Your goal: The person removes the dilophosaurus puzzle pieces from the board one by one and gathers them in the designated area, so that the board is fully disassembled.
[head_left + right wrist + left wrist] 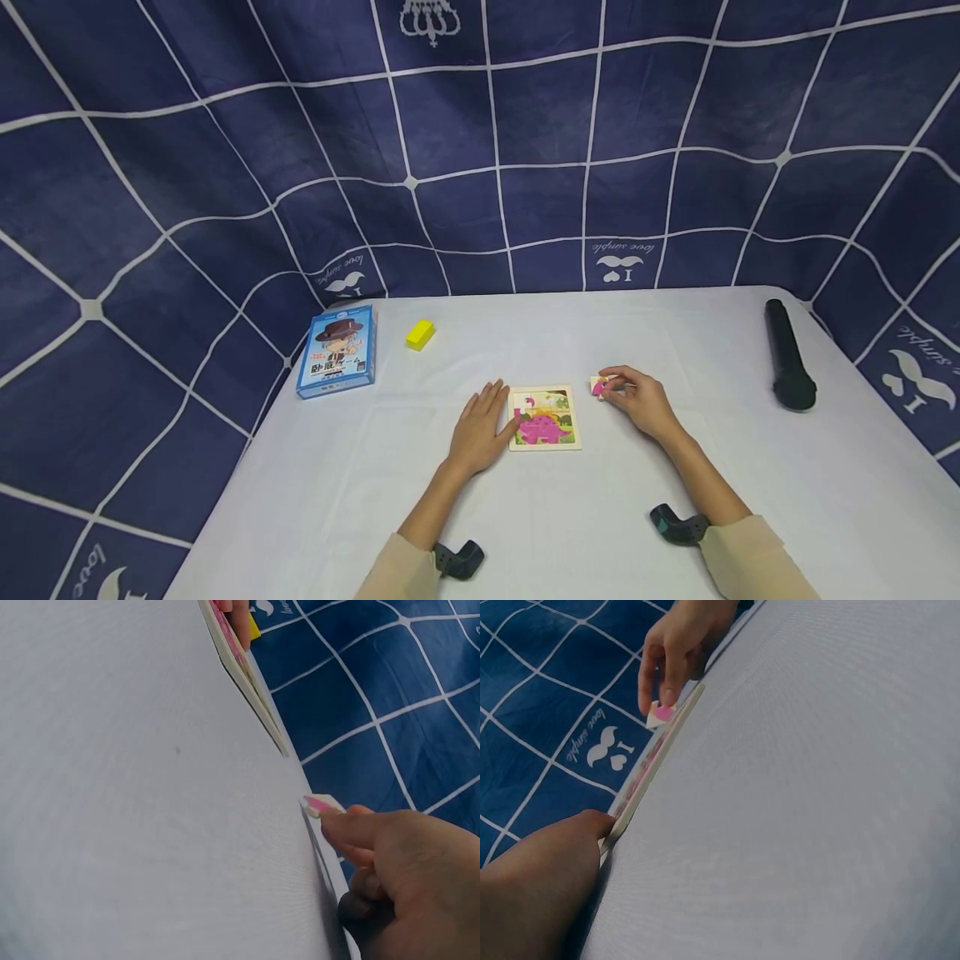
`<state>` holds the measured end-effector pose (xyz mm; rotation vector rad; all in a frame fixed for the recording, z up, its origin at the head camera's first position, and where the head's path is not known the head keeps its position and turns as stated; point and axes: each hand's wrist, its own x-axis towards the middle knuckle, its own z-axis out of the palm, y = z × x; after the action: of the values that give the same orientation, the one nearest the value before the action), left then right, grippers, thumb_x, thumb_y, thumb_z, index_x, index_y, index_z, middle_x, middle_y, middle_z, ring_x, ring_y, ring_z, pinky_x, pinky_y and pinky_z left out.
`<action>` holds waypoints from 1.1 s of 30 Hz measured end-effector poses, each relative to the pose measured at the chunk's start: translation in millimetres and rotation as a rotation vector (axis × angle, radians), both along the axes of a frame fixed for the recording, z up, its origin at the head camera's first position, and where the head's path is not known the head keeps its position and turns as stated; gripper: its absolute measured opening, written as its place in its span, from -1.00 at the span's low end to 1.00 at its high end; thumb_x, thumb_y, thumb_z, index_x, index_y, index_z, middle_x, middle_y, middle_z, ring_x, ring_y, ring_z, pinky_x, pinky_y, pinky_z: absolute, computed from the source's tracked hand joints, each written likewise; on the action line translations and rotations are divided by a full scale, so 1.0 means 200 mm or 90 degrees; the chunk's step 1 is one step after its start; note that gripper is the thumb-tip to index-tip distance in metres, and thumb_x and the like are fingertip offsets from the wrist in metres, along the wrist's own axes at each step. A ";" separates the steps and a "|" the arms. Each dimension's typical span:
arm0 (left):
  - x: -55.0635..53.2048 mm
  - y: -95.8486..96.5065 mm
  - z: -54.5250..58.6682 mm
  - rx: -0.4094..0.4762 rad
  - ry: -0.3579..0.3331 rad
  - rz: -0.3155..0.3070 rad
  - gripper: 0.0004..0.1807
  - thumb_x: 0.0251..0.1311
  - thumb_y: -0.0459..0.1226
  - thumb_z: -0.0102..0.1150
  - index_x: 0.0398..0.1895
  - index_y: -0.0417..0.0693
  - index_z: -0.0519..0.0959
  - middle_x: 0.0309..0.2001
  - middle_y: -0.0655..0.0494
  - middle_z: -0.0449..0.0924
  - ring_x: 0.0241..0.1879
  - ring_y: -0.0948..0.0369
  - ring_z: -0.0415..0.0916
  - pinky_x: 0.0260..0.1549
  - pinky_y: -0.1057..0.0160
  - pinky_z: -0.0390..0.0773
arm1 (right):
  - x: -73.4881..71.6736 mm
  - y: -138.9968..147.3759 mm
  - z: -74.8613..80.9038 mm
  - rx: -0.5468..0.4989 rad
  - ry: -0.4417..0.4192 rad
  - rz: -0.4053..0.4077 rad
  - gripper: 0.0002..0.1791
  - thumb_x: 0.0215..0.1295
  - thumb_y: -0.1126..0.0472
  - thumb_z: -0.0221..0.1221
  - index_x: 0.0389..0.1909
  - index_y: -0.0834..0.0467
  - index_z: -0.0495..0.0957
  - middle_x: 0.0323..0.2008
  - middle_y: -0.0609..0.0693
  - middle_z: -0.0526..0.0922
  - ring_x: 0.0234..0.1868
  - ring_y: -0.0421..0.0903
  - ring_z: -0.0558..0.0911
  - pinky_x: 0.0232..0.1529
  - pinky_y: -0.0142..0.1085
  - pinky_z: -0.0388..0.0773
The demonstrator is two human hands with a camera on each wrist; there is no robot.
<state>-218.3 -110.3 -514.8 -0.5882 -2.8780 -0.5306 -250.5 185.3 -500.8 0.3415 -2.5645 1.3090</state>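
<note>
A square puzzle board (577, 421) with a pale frame and a pink dinosaur picture lies on the white table. A blank patch shows at its upper left. My left hand (478, 429) rests flat at the board's left side, fingers straight, with its thumb reaching over the left edge. To the right of the board, my right hand (645, 406) pinches a small puzzle piece (598, 385), white and pink, between thumb and fingers. In the right wrist view this piece (324, 803) is held apart from the board, close above the tabletop.
A blue card-game box (337, 350) lies at the far left, with a yellow block (420, 334) near it. A black microphone-shaped object (789, 358) lies at the right side. Behind the table hangs a dark blue curtain (540, 200) with white lines.
</note>
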 end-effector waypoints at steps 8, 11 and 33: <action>-0.01 0.00 0.00 -0.003 0.000 0.000 -0.29 0.31 0.11 -0.21 0.38 -0.13 0.14 0.41 0.03 0.03 0.39 0.14 -0.10 0.34 0.18 -0.15 | 0.00 0.00 -0.01 0.049 -0.013 -0.019 -0.64 0.03 0.34 0.31 -0.08 0.21 0.59 -0.44 -0.03 0.65 -0.68 -0.18 0.22 -0.71 -0.37 0.14; 0.00 0.00 0.00 -0.005 -0.004 0.002 -0.29 0.31 0.12 -0.21 0.38 -0.12 0.14 0.41 0.04 0.02 0.39 0.14 -0.11 0.34 0.18 -0.15 | 0.00 0.00 -0.02 0.065 -0.016 -0.021 -0.64 0.05 0.33 0.30 -0.07 0.24 0.59 -0.44 -0.03 0.62 -0.66 -0.18 0.25 -0.69 -0.38 0.17; -0.01 0.00 0.02 0.044 -0.038 -0.010 -0.28 0.30 0.08 -0.16 0.38 -0.19 0.12 0.40 -0.02 0.04 0.39 0.09 -0.09 0.34 0.11 -0.13 | 0.03 -0.11 0.03 0.059 0.055 -0.021 -0.77 0.04 0.32 0.32 -0.22 0.21 0.67 -0.44 -0.03 0.59 -0.43 -0.13 0.47 -0.47 -0.35 0.38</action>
<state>-219.8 -109.9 -510.2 -0.5938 -2.8996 -0.6581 -245.0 163.7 -495.5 0.3628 -2.5518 1.1419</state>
